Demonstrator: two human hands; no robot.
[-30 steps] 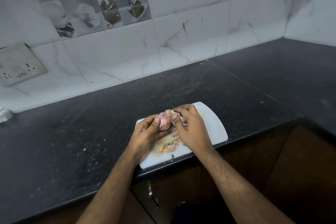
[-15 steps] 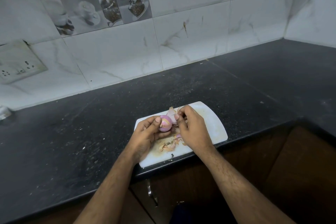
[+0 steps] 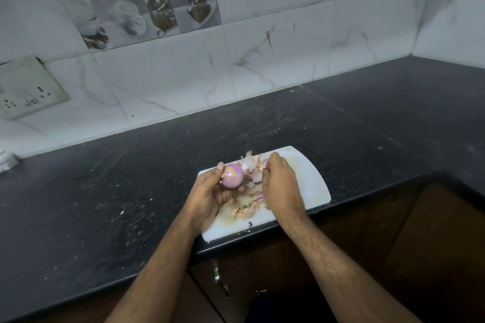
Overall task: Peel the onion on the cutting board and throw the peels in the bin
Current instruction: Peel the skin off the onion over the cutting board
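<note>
Hands have pulled apart since half a second ago: then both were pinched together at the onion, now the left hand [image 3: 207,196] alone holds the onion [image 3: 233,179], fingers wrapped under and around it, thumb up on its left side, lifted just over the left part of the cutting board [image 3: 312,181]. More of the onion shows than before, a smooth glossy purple-pink ball with a pale patch on top. The right hand [image 3: 282,186] has shifted right and away from the onion, fingers curled shut on a strip of peel [image 3: 265,164], papery, pink and white; how much it grips is hidden by the knuckles. Between the hands a loose clump of torn skins [image 3: 249,168], thin, crumpled, pale pink to white, some lying on the board, exact contact unclear from blur. Nearer the front edge a second scatter of dry scraps [image 3: 246,210], orange-brown and flaky, on a yellowish stain. The board is white plastic, flat, with rounded corners, set at an angle at the front edge of the table [image 3: 131,186], which is black speckled stone, matte, dusted with crumbs. Behind it a glossy white marble-look tile wall [image 3: 275,55], with a switch plate [image 3: 26,89] on the left. Camera view sits slightly lower than before.
</note>
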